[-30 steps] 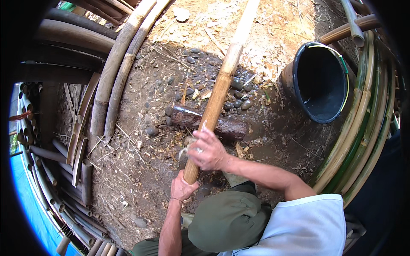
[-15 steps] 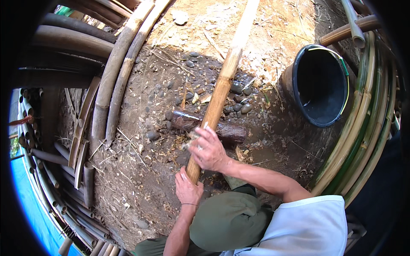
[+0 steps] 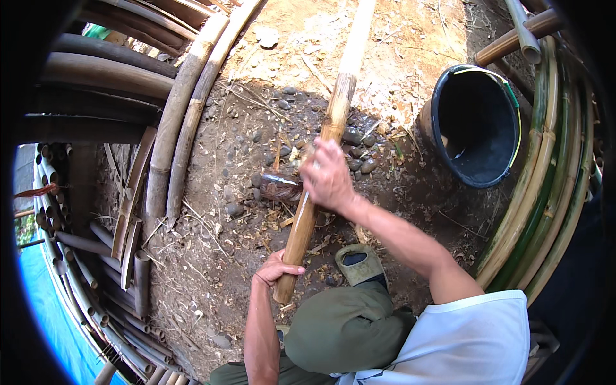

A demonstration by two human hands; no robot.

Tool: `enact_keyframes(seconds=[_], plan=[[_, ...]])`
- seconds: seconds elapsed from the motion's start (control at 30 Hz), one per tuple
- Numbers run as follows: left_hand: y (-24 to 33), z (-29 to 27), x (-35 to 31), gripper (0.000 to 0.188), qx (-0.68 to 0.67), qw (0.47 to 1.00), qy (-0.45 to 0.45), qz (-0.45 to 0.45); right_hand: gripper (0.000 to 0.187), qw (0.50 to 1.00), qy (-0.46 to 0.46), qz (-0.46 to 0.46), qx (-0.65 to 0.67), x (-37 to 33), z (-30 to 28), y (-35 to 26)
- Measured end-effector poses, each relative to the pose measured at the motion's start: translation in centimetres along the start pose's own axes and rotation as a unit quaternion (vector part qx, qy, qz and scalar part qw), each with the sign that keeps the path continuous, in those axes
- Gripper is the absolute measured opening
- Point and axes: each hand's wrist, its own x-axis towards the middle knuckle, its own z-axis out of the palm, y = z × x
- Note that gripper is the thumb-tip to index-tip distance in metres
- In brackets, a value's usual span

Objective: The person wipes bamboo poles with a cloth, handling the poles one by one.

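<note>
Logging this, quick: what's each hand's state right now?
Left hand: closed, holding the bamboo pole by its near end.
Right hand: closed over the pole.

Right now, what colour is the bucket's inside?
The bucket's inside looks black; the head view shows it best.

Pole (image 3: 299, 237) over log (image 3: 277, 188), bucket (image 3: 428, 123) to the right, bamboo lengths (image 3: 178, 122) to the left

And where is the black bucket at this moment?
In the head view, the black bucket is at the upper right, between the held bamboo pole and the green-and-tan bamboo poles.
</note>
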Motion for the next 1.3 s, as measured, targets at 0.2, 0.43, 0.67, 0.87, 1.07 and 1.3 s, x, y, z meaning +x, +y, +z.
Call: enact_keyframes(seconds=[0.2, 0.43, 0.67, 0.87, 1.07, 1.3], plan=[[0.7, 7.6, -1.9, 0.078, 0.391, 0.825, 0.379, 0.15, 0.019, 0.986, -0.065, -0.064, 0.137, -7.4, -0.7, -8.3], [2.3, 9.1, 0.5, 0.064, 0.362, 0.831, 0.413, 0.085, 0.011, 0.996, 0.04, 0.059, -0.048, 9.9, -2.2, 13.3], [0.5, 2.9, 1.6, 0.046, -0.058, 0.998, 0.003, 0.022, 0.017, 0.994, -0.04, -0.071, 0.071, -5.7, 0.5, -6.4], [-0.4, 8.7, -0.4, 0.076, 0.282, 0.848, 0.409, 0.186, 0.009, 0.997, 0.019, -0.066, 0.03, -0.5, 0.5, 1.0], [1.5, 11.6, 1.3, 0.072, 0.395, 0.786, 0.451, 0.15, 0.021, 0.99, -0.017, 0.081, -0.113, 13.5, -3.1, 16.8], [-4.3, 5.0, -4.5, 0.067, 0.335, 0.871, 0.347, 0.09, 0.023, 0.964, 0.042, 0.217, 0.151, 12.4, -16.2, 8.3]])
